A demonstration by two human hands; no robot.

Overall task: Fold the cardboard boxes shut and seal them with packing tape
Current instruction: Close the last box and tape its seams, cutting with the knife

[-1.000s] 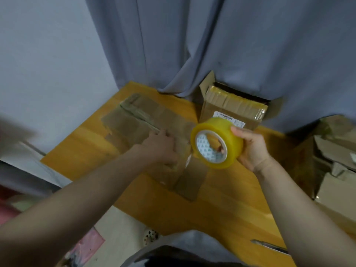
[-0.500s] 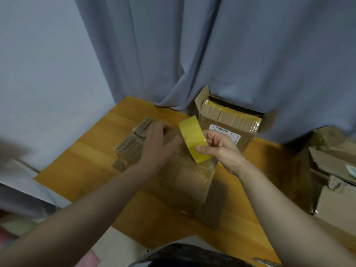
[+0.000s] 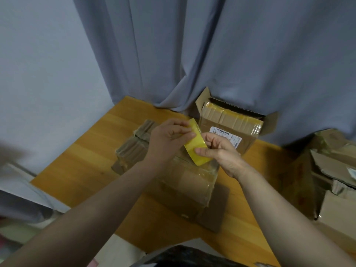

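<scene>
A person's right hand [image 3: 221,151] gripped a roll of yellow packing tape [image 3: 196,144], thumb across its outer face, while the fingertips of the left hand [image 3: 169,137] pinched at its upper edge, seemingly hunting for the loose end. The roll was held just above a cardboard box [image 3: 185,185] on the wooden table [image 3: 81,157], parts of it already glossy with tape. The risk, by the look of it: the thin film could split into a sliver or fold back and stick to itself if peeled at an angle, and with neither hand on the box, a hard pull could drag it or let the flaps spring. Whether a free end had been lifted could not be told. Behind the hands stood an open carton [image 3: 269,122] holding a labelled parcel [image 3: 231,120], close enough to crowd a long pull of tape away from the person. A bundle of flattened cardboard [image 3: 133,147] lay just beside the box on its left, more cartons [image 3: 331,180] were stacked to the right, and a grey curtain [image 3: 212,54] hung behind
</scene>
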